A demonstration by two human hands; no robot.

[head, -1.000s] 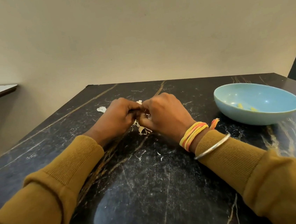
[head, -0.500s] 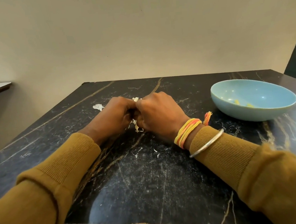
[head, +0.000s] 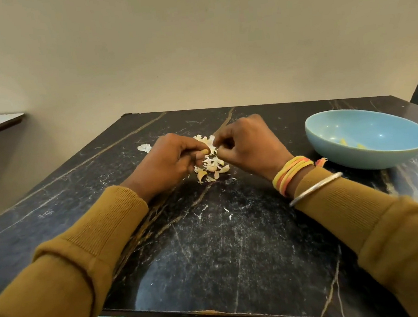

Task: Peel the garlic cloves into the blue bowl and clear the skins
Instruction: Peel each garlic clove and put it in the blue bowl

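Papery skin [head: 211, 144] pinched by the right hand [head: 249, 146], garlic clove [head: 205, 151] in the left hand [head: 173, 159] grip above the peelings [head: 210, 168]; peel gently, blue bowl [head: 357, 159] waits right.

- A single head-worn, wide-angle view, looking forward and down over the tabletop [head: 213, 256] to the far wall [head: 190, 44].
- Close in: left hand [head: 172, 162] and right hand [head: 249, 146] mid-frame, sleeves [head: 67, 271] filling both near corners.

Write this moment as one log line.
left hand: pinches garlic clove | right hand: pinches skin | blue bowl: few peeled pieces | skin pile: on table
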